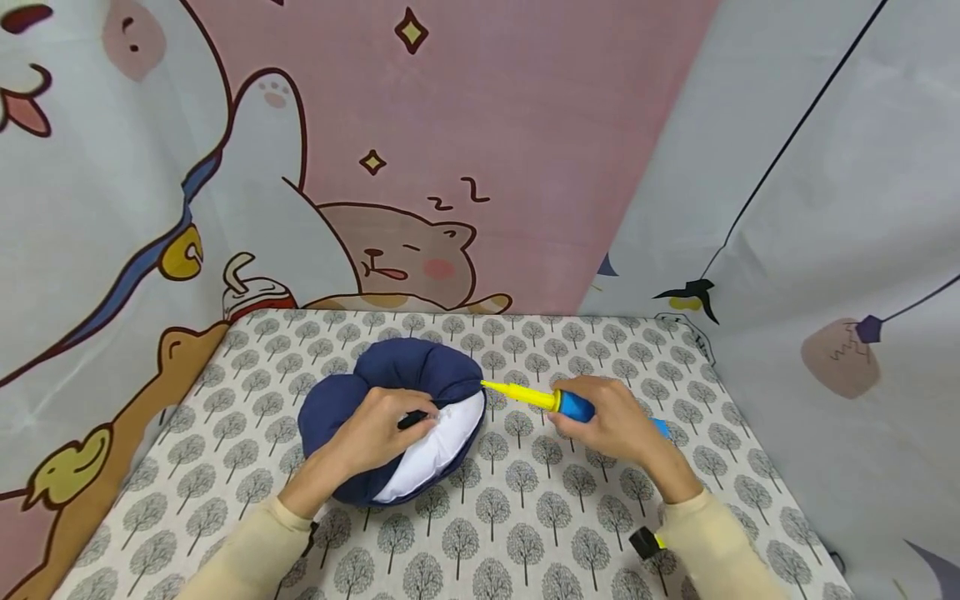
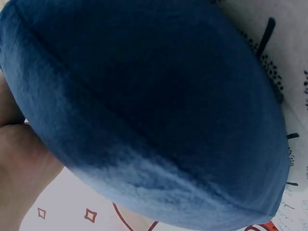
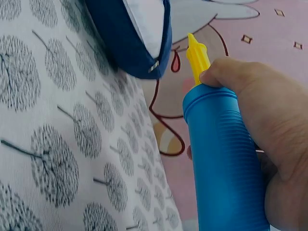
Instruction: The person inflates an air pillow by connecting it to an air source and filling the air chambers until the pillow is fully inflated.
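Observation:
A navy, U-shaped neck pillow (image 1: pixel 420 362) lies on the tree-print cloth, its seam open along the right side and a white inner (image 1: pixel 435 450) showing. My left hand (image 1: pixel 378 425) lies over the pillow and pinches a small black piece (image 1: pixel 411 419) at the opening. In the left wrist view the pillow's blue cover (image 2: pixel 159 110) fills most of the picture and hides the fingers. My right hand (image 1: pixel 607 417) grips a blue hand pump (image 3: pixel 224 154). Its yellow nozzle (image 1: pixel 521 393) points left, the tip overlapping the pillow's edge in the head view.
The tree-print cloth (image 1: pixel 525 542) covers the table. A pink cartoon backdrop (image 1: pixel 540 167) rises behind its far edge, and a pale hanging sheet (image 1: pixel 825 208) stands along the right side. A small black device (image 1: pixel 645 543) sits by the right sleeve.

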{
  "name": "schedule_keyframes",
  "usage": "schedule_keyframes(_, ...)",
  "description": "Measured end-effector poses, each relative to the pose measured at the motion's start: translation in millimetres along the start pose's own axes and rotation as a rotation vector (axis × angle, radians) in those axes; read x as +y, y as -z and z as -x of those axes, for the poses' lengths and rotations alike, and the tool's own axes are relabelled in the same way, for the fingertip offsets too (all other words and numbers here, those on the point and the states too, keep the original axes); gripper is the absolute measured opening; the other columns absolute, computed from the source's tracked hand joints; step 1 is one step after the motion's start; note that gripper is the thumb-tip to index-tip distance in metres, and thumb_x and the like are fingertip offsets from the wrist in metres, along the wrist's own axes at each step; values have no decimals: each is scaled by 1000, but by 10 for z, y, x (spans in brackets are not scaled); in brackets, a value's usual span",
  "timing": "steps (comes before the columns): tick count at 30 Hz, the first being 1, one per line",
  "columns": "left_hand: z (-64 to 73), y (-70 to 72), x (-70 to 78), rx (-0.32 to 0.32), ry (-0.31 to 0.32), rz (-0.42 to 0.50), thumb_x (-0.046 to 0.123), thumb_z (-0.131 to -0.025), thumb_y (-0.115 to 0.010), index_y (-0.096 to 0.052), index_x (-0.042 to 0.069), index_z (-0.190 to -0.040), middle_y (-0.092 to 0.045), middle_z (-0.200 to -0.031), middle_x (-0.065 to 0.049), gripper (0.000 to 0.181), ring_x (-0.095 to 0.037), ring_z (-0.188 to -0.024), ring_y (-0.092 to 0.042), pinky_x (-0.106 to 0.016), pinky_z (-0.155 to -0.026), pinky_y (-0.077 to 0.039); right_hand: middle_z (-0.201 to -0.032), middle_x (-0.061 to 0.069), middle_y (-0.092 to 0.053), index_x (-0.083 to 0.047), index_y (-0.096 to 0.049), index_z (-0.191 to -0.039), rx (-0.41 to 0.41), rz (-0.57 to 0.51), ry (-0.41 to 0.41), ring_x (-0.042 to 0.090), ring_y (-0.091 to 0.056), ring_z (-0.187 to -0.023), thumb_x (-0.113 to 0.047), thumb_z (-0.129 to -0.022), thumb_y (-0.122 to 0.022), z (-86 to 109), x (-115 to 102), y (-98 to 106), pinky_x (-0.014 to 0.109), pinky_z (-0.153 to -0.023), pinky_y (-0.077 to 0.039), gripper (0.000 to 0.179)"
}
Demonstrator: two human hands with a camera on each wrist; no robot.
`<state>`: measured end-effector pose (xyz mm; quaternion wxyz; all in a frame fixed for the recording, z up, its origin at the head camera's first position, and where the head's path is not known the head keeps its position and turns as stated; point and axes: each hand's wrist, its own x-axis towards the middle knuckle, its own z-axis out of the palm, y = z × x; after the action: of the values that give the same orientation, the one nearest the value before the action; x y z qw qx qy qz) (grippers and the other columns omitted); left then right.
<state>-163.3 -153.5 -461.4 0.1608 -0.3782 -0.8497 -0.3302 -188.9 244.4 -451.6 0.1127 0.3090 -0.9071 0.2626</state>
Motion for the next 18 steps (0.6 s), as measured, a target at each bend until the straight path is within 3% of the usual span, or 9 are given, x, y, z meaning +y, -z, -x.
schedule_keyframes(6,10,31,8,10,30,0,1,-97,-86,-88,4,-108,-88,-113,-13,12,-28,-107,-86,-42,-91,-71,-99,4,-79,-8,-81,-128,-6,20,-96,4,-55,-70,-27,-97,-89,16,198,47,21,-58,-51,37)
schedule_keyframes(12,15,52,25,4,70,6,3,-97,-87,-88,6,-109,-88,-115,-12,12,-28,-111,-85,-44,-96,-71,-103,11,-80,-6,-79,-134,-6,57,-174,10,-58,-71,-30,-99,-88,30,446,97,22,-56,-51,43)
schedule_keyframes(18,20,42,40,24,68,4,5,-97,-88,-88,5,-110,-88,-112,-10,13,-28,-110,-85,-44,-97,-70,-94,11,-76,-3,-77,-138,-4,66,-295,14,-57,-67,-31,-100,-87,54,742,128,24,-54,-50,48)
